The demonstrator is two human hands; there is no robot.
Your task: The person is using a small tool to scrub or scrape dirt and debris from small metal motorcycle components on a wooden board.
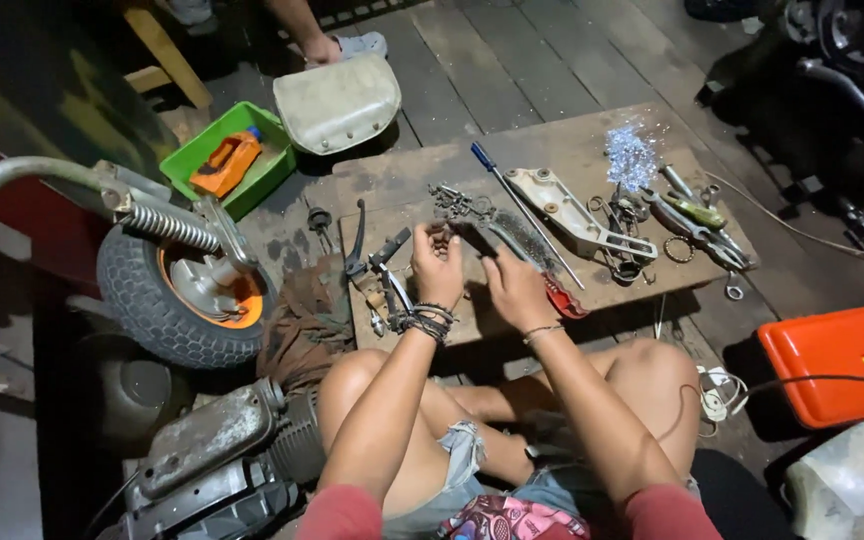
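A small dark metal part [442,232] is held pinched between the fingertips of the left hand [436,268], raised just above the wooden board [572,135] that serves as a work surface; what kind of part it is cannot be made out. The right hand [514,290] is curled beside it, fingers bent toward a dark strip [472,238] that runs between the two hands, though whether that strip is actually gripped cannot be told. The step in hand is judged to be the sorting or fitting of small hardware drawn from the pile of bolts and links [457,203] lying just beyond the left hand. Fine fingertip control would be called for by any further handling, since the pieces are small and easily dropped among the clutter. Room is tight: pliers [355,240] lie close on the left, a blue-handled screwdriver [524,207] and a pale bracket [577,215] close on the right, and a red-handled tool [564,298] lies at the board's near edge. Off the board's left edge stands a small wheel [182,290]; an orange case [842,355] lies well apart on the right
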